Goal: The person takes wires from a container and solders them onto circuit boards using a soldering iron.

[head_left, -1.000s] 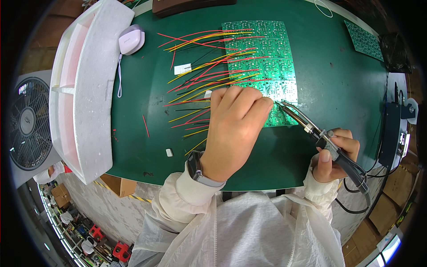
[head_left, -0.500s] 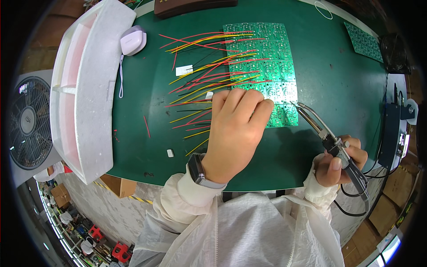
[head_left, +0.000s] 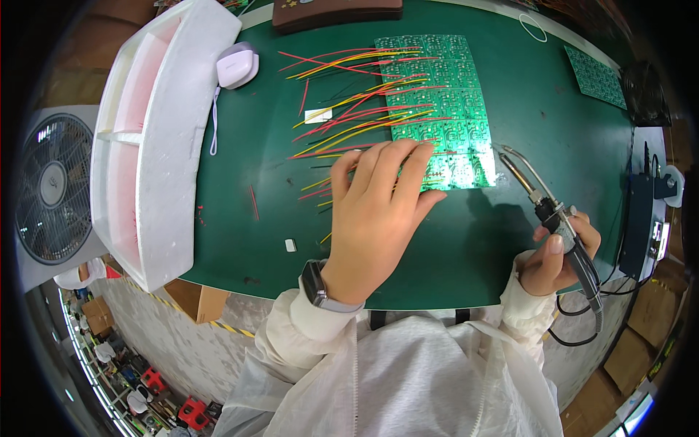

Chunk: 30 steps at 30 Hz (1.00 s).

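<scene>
A green circuit-board panel (head_left: 475, 138), split into rows of small boards, lies on the green tabletop. Red, yellow and black wires (head_left: 349, 109) fan out from it to the left. Over the panel's lower left part rests my left hand (head_left: 378, 200), palm down, fingers spread and thumb apart; whatever lies beneath it is hidden. My right hand (head_left: 557, 258) grips a soldering iron (head_left: 551, 211) with a thin metal feed tube alongside. The iron's tip points up and left, just off the panel's right edge.
At the left stand a white foam tray (head_left: 171, 138) with compartments and a fan (head_left: 53, 186). A pale earphone case (head_left: 237, 67) lies beside the tray. Another circuit panel (head_left: 595, 76) sits far right, near a dark control box (head_left: 641, 218). A brown case (head_left: 335, 14) is at the back.
The iron's tip has come away from the panel's right edge. My left hand's fingers have spread, with the thumb moving apart. The whole view has shifted slightly.
</scene>
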Motion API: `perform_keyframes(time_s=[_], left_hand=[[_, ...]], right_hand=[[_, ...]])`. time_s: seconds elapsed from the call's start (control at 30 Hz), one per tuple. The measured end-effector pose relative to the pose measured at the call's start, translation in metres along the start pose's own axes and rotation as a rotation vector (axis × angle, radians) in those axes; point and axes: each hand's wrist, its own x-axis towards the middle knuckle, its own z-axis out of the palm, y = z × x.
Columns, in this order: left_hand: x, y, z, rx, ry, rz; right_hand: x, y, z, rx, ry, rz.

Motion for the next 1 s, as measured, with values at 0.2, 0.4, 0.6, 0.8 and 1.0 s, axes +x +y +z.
perform_keyframes(time_s=[0.2, 0.4, 0.6, 0.8, 1.0], left_hand=[[-0.018, -0.035, -0.044, 0.140, 0.162, -0.334], [-0.057, -0.079, -0.063, 0.273, 0.091, -0.490], [-0.055, -0.073, -0.059, 0.354, -0.012, -0.511], [-0.022, -0.001, -0.047, -0.349, 0.025, -0.413], [0.000, 0.020, 0.010, -0.420, 0.038, -0.084]], right_hand=[[-0.003, 0.001, -0.006, 0.026, 0.070, 0.131], [-0.001, -0.002, -0.005, 0.051, 0.042, 0.209], [-0.008, 0.000, -0.007, 0.091, 0.025, 0.221], [-0.013, -0.004, -0.010, 0.045, 0.037, 0.225], [-0.020, -0.006, -0.017, -0.020, 0.030, 0.232]])
